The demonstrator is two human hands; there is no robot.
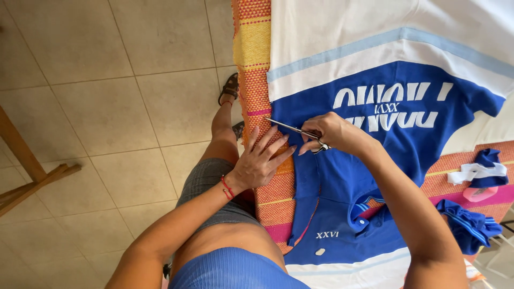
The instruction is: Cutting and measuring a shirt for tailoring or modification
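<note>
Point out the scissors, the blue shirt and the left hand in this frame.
scissors [293, 129], head view, on the blades
blue shirt [342, 182], head view, on the plain blue cloth below the hands
left hand [259, 160], head view, on the back of the hand

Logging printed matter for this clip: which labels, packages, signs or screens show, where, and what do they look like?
No packages, signs or screens.
Large white block lettering: printed on the blue shirt, beside the right hand holding scissors.
Small white lettering: near the shirt's placket, above a white button.
</note>
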